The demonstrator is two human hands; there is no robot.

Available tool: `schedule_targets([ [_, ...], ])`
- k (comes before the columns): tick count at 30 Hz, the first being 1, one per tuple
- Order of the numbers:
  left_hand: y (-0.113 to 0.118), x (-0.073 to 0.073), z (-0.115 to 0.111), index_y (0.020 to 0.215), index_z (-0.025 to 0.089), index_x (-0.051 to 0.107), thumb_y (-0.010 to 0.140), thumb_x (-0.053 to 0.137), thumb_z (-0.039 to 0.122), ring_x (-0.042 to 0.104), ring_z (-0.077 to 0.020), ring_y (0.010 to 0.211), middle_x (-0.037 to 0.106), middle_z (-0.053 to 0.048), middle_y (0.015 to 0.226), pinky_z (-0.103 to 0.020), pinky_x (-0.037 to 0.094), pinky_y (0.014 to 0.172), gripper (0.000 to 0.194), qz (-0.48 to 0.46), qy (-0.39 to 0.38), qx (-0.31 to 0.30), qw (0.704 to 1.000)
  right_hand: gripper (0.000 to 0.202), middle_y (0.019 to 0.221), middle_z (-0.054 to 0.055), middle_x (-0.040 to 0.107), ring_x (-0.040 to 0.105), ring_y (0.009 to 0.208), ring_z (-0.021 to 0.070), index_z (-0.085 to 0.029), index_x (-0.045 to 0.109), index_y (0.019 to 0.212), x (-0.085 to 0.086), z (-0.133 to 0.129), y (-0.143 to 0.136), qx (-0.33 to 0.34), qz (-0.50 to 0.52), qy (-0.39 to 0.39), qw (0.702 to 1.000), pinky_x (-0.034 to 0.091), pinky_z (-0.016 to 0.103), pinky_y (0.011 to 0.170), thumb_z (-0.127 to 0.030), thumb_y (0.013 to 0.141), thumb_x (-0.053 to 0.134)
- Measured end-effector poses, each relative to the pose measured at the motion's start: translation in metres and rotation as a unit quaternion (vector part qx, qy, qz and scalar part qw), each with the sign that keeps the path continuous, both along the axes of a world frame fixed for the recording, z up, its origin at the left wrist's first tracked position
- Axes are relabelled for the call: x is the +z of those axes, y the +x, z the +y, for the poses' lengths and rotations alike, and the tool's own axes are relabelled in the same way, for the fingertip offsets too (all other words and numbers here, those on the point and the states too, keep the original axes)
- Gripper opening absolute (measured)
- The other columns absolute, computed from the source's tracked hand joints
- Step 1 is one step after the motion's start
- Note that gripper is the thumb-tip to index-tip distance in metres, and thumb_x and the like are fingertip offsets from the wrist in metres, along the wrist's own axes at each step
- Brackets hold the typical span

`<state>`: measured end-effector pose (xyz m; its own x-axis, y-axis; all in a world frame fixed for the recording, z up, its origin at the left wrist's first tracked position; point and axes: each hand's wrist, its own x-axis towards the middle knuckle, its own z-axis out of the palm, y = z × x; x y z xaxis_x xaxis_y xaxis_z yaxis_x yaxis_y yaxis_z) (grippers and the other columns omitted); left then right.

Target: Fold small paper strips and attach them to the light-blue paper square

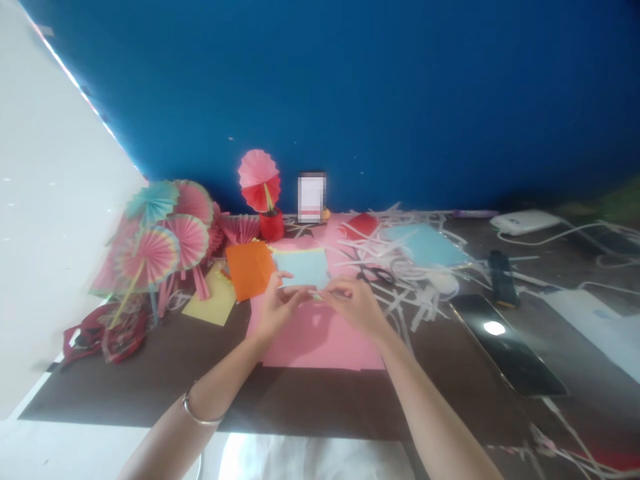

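Pink paper (pixel 320 340) lies flat on the dark table in front of me. My left hand (pixel 277 303) and my right hand (pixel 353 303) meet above it, fingertips close together at the near edge of a light blue paper (pixel 303 265). Both hands pinch at a small pale strip between them, too small and blurred to make out well. Left of the blue paper is an orange paper (pixel 250 270), beside my left hand. Black scissors (pixel 377 274) lie just beyond my right hand, among white paper strips.
Folded paper fans (pixel 147 257) crowd the left side, near a yellow paper (pixel 213 297). A fan (pixel 259 180) stands in a red holder (pixel 271 225). A phone (pixel 510 347), a dark object (pixel 503 280), cables and another blue sheet (pixel 427 245) are at right.
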<state>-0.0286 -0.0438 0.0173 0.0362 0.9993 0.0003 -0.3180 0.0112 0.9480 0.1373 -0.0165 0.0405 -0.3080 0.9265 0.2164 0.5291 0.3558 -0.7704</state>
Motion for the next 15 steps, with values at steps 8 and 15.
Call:
schedule_targets([
  [8, -0.004, -0.002, 0.000, 0.103, 0.021, 0.039, 0.073, 0.067, 0.033, 0.059, -0.0233, 0.106, 0.069, -0.011, 0.099, -0.038, 0.043, 0.091, 0.042, -0.024, 0.023, -0.063, 0.997, 0.027, 0.063, 0.004, 0.063, 0.054, 0.062, 0.0152, -0.018, 0.064, 0.059, 0.004, -0.003, -0.004, 0.006, 0.093, -0.048, 0.994, 0.040, 0.026, 0.056, -0.036, 0.076, 0.055],
  [15, 0.002, -0.009, -0.003, 0.103, 0.020, 0.049, 0.076, 0.063, 0.030, 0.061, -0.0212, 0.100, 0.067, -0.009, 0.101, -0.032, 0.047, 0.085, 0.032, 0.053, 0.062, -0.050, 0.995, 0.024, 0.068, 0.004, 0.063, 0.054, 0.064, 0.0152, -0.017, 0.064, 0.059, 0.006, -0.007, -0.011, 0.011, 0.132, -0.085, 0.988, 0.040, 0.026, 0.058, -0.037, 0.073, 0.059],
])
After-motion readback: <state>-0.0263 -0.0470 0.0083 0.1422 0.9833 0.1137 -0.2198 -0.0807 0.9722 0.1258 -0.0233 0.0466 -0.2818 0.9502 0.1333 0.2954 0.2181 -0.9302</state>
